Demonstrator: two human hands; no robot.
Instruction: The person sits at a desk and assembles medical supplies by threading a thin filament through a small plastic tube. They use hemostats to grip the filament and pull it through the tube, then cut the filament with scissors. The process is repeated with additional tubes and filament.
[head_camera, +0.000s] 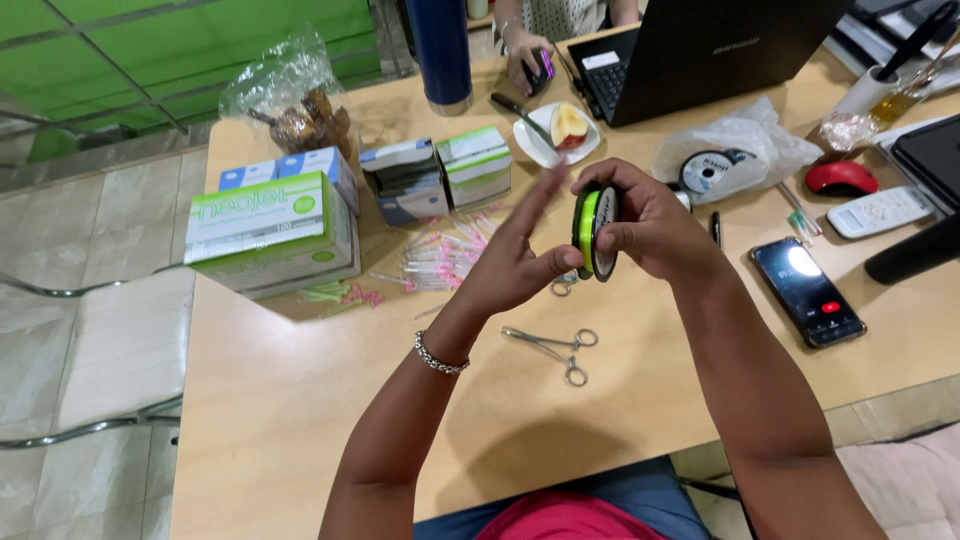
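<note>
The right hand (650, 232) grips a spool (592, 230) of yellow-green line, fingers closed round its rim, above the surface (300, 400). The left hand (515, 262) is open, thumb touching the spool's near edge. Forceps (555, 347) lie just below the spool; pink-capped needles (440, 258) lie left of it.

A green-and-white carton (270, 228) is sitting left on the table, 2 smaller boxes (437, 175) lying behind it; a phone's lit screen (806, 290) is glowing right.
</note>
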